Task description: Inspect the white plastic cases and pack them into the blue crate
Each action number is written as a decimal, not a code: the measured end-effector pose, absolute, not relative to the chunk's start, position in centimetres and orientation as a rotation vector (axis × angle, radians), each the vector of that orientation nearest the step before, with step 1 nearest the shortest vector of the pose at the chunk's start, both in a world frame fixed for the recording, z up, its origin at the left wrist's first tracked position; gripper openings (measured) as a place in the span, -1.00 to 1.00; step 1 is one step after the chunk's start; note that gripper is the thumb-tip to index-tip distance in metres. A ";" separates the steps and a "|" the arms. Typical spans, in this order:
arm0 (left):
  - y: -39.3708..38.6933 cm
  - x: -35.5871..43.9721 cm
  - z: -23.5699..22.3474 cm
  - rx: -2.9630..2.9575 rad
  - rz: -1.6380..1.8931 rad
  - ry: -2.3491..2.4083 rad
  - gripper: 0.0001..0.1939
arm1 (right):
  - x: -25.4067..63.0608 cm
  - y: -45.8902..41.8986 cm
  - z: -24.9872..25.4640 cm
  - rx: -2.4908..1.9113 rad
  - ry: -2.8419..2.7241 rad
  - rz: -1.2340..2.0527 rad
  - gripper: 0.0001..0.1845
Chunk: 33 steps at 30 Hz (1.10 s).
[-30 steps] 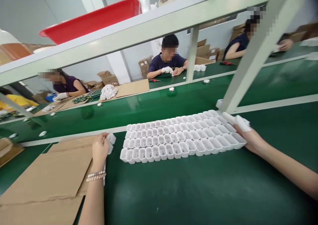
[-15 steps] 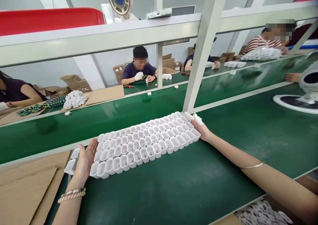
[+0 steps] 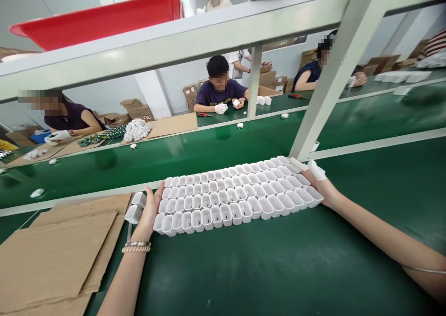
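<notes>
A block of small white plastic cases [image 3: 237, 195], several rows deep, stands on the green table surface [image 3: 278, 269] in front of me. My left hand [image 3: 150, 210] lies flat with stretched fingers against the block's left end. My right hand [image 3: 322, 188], with white finger cots on its fingertips, presses flat against the right end. Two loose white cases [image 3: 135, 209] sit just left of my left hand, at the edge of the cardboard. A bead bracelet circles my left wrist.
Flat cardboard sheets [image 3: 59, 251] lie at the left. A slanted white frame post [image 3: 327, 79] rises just behind the block's right end, and a red tub [image 3: 101, 21] sits on the shelf above. Across the belt, other people work beside a pile of white parts [image 3: 136, 129].
My left hand opened and moved from the loose cases to the block's left end. Both hands have closed in on the block. The camera swung right, then back left.
</notes>
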<state>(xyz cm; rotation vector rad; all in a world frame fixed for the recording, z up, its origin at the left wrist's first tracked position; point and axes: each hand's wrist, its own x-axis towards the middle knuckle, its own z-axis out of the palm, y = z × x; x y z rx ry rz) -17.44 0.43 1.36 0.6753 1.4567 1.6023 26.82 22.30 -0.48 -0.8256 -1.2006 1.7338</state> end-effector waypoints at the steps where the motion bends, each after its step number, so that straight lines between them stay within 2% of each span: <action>1: 0.4 -17.4 1.3 0.690 1.599 1.448 -0.05 | 26.8 22.2 -0.3 -0.839 -1.213 1.725 -0.30; 13: 0.3 -16.9 1.4 0.639 1.647 1.365 -0.11 | 26.3 20.9 1.2 -0.845 -1.255 1.717 -0.27; 33: 0.2 -17.1 1.4 0.663 1.594 1.463 -0.05 | 26.7 22.2 -0.1 -0.839 -1.215 1.749 -0.30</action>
